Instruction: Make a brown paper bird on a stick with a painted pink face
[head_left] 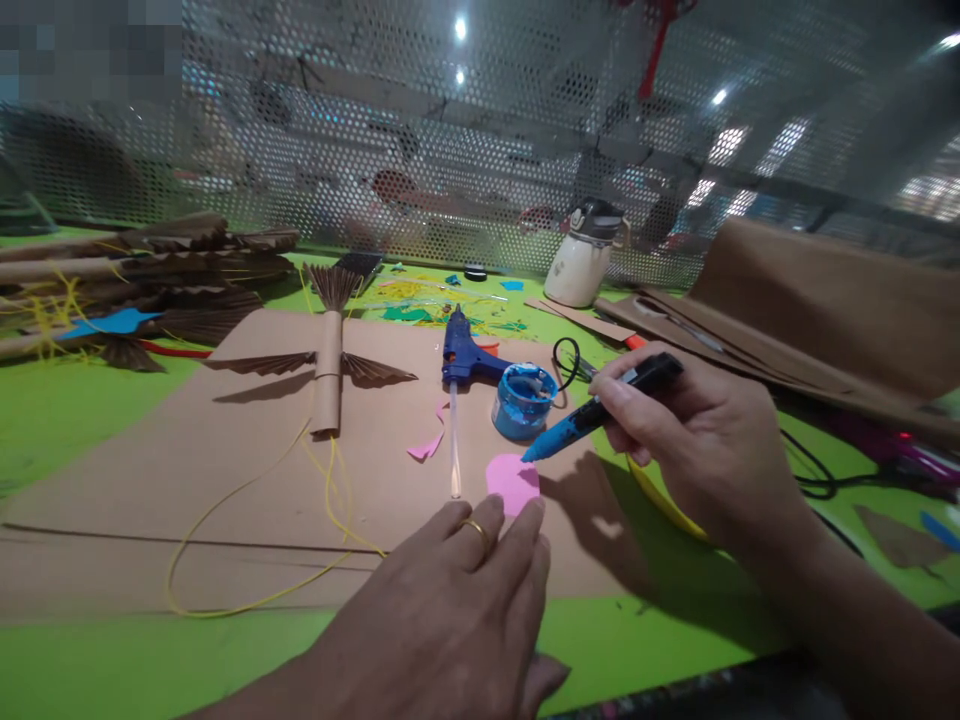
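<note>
My right hand (694,440) grips a black marker (604,410) whose front end is coated in blue paint. Its tip is at the upper right edge of a small rounded pink paper piece (512,482); I cannot tell whether it touches. My left hand (465,600), with a ring on one finger, lies flat with fingertips on the paper's lower edge. Just behind the pink piece stands an open jar of blue paint (523,405). A blue glue gun (469,350) lies beside it, its clear glue stick pointing toward my left hand. Pink scraps (426,447) are nearby.
A brown paper bird figure (328,370) with pleated wings and yellow string lies left on the cardboard sheet (187,450). More pleated paper figures (180,260) pile up at far left. A white bottle (579,260) stands at the back; brown paper (840,300) is stacked right.
</note>
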